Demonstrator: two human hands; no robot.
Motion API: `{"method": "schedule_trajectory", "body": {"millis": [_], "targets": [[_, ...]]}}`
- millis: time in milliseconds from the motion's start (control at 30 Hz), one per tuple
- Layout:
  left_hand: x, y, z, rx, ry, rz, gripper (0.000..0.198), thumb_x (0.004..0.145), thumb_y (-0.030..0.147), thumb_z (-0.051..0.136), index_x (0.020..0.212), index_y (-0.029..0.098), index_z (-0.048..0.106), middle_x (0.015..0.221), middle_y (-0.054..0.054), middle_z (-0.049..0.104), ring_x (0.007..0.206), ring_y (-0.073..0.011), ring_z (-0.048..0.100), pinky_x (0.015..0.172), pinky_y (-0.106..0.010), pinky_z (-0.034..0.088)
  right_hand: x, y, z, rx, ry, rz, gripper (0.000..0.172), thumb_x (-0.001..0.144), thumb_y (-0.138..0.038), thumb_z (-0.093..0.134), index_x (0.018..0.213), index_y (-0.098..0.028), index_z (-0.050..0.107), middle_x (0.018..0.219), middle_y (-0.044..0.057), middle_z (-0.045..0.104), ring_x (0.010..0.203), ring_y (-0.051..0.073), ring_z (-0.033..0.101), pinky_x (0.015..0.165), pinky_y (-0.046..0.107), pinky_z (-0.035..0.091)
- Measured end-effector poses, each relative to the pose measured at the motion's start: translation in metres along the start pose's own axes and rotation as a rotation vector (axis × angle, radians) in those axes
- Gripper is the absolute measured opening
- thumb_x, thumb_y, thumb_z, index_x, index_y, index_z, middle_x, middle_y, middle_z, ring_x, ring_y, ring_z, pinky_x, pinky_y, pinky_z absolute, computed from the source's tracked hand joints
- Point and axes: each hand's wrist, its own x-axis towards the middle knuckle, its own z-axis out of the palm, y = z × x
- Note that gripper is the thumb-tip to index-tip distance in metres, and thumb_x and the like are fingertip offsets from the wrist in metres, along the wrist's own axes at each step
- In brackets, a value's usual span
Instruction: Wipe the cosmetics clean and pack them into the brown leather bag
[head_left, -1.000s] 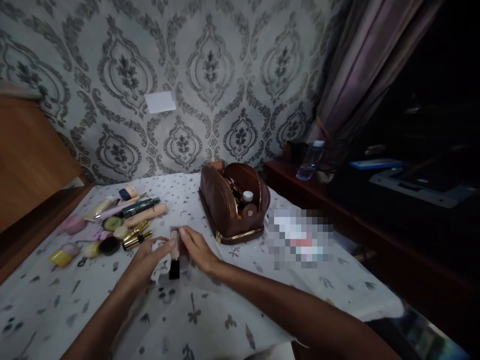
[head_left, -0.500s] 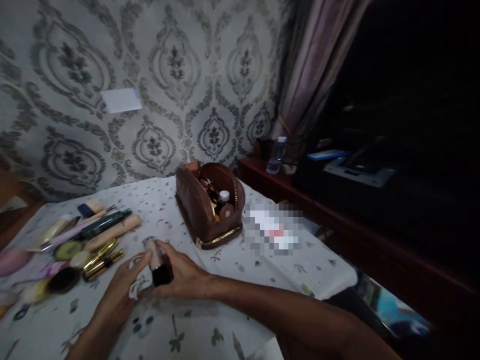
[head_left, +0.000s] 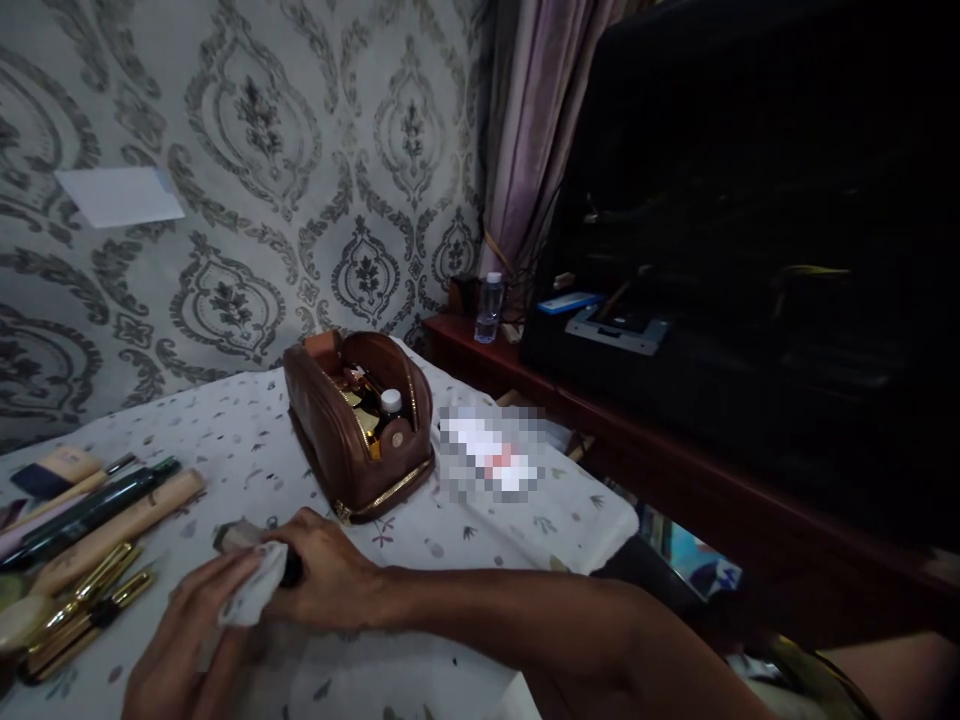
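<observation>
My right hand (head_left: 330, 570) is closed around a small bottle (head_left: 238, 537), clear and beige with a black cap, possibly liquid foundation. The bottle lies tilted, its glass end pointing left. In my left hand (head_left: 180, 630) a crumpled white tissue (head_left: 255, 592) is pinched and rests against the bottle, covering part of it. Just beyond my hands stands a brown makeup bag (head_left: 322, 440), unzipped, with a white-capped bottle (head_left: 391, 403) and gold items inside.
Makeup items lie at the left: a green tube (head_left: 90, 515), a peach tube (head_left: 124, 530) and gold lipsticks (head_left: 90, 610). A pixelated object (head_left: 491, 452) is right of the bag. A water bottle (head_left: 489, 308) stands on the red-brown ledge, beside a dark screen (head_left: 750, 200).
The view has turned right, so the bag and cosmetics sit further left. The bottle has tipped from steeply slanted to nearly lying flat, and the tissue has come up against it.
</observation>
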Motion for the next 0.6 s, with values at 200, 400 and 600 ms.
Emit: {"method": "schedule_trajectory", "body": {"millis": [200,400,600], "targets": [[0.012,0.003,-0.001,0.075,0.053,0.145,0.039,0.089,0.025,0.044,0.125,0.031,0.057,0.129,-0.005,0.058,0.119,-0.0264,0.057,0.103,-0.04,0.046,0.004,0.007,0.003,-0.032,0.039,-0.097,0.03,0.064,-0.021,0.077,0.094,-0.018,0.071,0.08,0.0,0.054,0.084,0.018,0.058,0.075,0.023,0.049],[0.024,-0.015,-0.013,0.16,0.182,0.052,0.035,0.087,0.018,0.041,0.113,0.018,0.064,0.112,-0.009,0.063,0.105,-0.0245,0.061,0.092,-0.039,0.051,0.003,-0.003,-0.002,-0.036,0.075,-0.093,0.031,0.07,-0.016,0.069,0.101,-0.018,0.071,0.086,0.002,0.059,0.08,0.017,0.059,0.076,0.027,0.048],[0.021,-0.022,-0.017,0.082,0.182,-0.091,0.04,0.079,0.007,0.041,0.11,0.015,0.065,0.103,-0.009,0.063,0.1,-0.0235,0.06,0.09,-0.04,0.051,0.002,-0.006,-0.003,0.028,-0.002,-0.087,0.045,0.07,-0.013,0.065,0.114,-0.017,0.067,0.096,0.006,0.066,0.091,0.021,0.063,0.083,0.032,0.048]]}}
